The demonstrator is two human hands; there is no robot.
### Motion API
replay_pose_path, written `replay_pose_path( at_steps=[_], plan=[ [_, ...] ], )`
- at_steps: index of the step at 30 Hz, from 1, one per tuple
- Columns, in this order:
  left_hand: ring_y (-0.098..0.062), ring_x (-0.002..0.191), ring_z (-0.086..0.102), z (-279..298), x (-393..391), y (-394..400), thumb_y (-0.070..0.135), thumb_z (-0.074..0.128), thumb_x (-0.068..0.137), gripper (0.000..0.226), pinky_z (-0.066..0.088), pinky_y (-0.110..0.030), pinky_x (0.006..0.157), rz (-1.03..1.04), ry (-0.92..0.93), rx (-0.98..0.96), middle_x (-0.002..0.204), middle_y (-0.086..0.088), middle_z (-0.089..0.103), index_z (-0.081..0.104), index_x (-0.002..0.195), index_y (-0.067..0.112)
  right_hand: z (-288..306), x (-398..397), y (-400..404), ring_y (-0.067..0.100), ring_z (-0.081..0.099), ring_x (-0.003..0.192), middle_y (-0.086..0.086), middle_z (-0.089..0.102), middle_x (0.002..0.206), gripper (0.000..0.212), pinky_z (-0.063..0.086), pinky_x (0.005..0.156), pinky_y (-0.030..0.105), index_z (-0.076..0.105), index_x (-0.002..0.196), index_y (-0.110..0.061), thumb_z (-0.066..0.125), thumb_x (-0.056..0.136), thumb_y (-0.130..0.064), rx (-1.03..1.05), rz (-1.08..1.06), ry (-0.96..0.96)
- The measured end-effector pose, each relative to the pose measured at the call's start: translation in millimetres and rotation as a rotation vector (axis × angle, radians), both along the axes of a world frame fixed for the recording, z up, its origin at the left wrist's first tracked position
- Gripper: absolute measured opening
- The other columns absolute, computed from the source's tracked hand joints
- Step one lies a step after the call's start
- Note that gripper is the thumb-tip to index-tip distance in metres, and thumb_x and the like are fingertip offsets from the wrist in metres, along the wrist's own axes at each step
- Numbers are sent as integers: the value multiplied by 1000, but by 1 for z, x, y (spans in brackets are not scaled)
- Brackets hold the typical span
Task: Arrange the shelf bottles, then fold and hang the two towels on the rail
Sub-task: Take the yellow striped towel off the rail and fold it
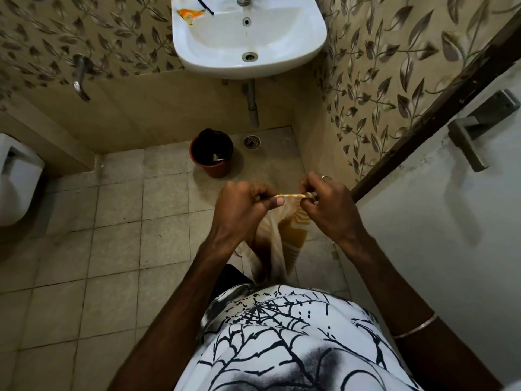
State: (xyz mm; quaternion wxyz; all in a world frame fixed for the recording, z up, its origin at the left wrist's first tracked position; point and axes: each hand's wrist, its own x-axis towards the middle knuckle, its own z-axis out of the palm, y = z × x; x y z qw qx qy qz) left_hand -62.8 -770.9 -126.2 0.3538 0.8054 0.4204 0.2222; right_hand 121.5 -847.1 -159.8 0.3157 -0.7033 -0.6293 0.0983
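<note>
In front of the white washbasin of a small tiled bathroom, a person in a white shirt printed with black spider webs holds a thin pale towel with orange-and-yellow stripes at waist height. The left hand and the right hand are raised side by side, a short gap between them, each pinching one end of the towel's top edge, which runs taut from fist to fist. The rest of the cloth hangs bunched below the hands, down toward the shirt.

On the basin's left rim lie a torn orange wrapper and a dark razor; any print on the wrapper is too small to read. Below the basin, a grey drain pipe drops to the floor, where a brown bin lined in black stands just left of a round floor drain. Left of the basin a metal tap projects from the leaf-patterned wall. To the basin's right stands a white door with a metal handle. No brand or lettering is legible anywhere.
</note>
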Motion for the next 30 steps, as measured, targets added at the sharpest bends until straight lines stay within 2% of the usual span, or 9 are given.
replay_pose_path(
  at_steps=[8,15,18,22,25,27,30],
  plan=[
    [-1,74,69,9,-20,8,20,78,81,10,60,-37,73,101,-48,-75,79,13,72,79,91,18,-4,13,0,20,65,81,4,66,91,21,60,68,42,60,97,-16,72,83,-7,-39,-50,10],
    [-2,79,70,11,-35,16,17,78,81,14,60,-32,75,167,-47,-74,86,7,75,78,95,15,-5,27,1,19,64,80,6,67,90,15,61,66,39,63,95,-13,70,84,-7,-42,-119,-18],
    [-6,81,71,9,-41,22,17,78,81,14,60,-36,77,203,-38,-88,87,5,76,79,95,15,-6,34,1,20,65,81,7,68,90,11,60,67,36,67,95,-10,69,84,-8,-37,-145,-41],
    [-6,79,71,9,-45,23,17,79,80,14,60,-37,74,241,-52,-84,86,4,76,79,94,14,-7,40,0,18,66,82,7,71,92,14,60,70,40,71,98,-8,66,87,-14,-17,-209,-61],
    [-5,82,70,4,-43,20,17,78,81,13,60,-41,75,224,-16,-135,88,7,75,78,94,17,-4,40,2,17,66,76,6,72,85,13,59,67,41,75,92,-9,64,87,-15,-33,-218,39],
    [-9,91,70,-1,-40,19,21,80,79,25,60,-45,79,217,9,-183,102,5,75,76,103,20,1,37,3,16,66,74,4,72,80,11,58,67,40,75,88,-10,65,86,-13,-48,-174,111],
    [-14,115,63,-6,-29,13,31,84,73,59,55,-43,93,88,51,-159,131,0,65,64,128,23,12,23,4,14,64,71,4,70,78,8,55,66,33,75,84,-8,67,85,-4,-68,-20,169]
  ],
)
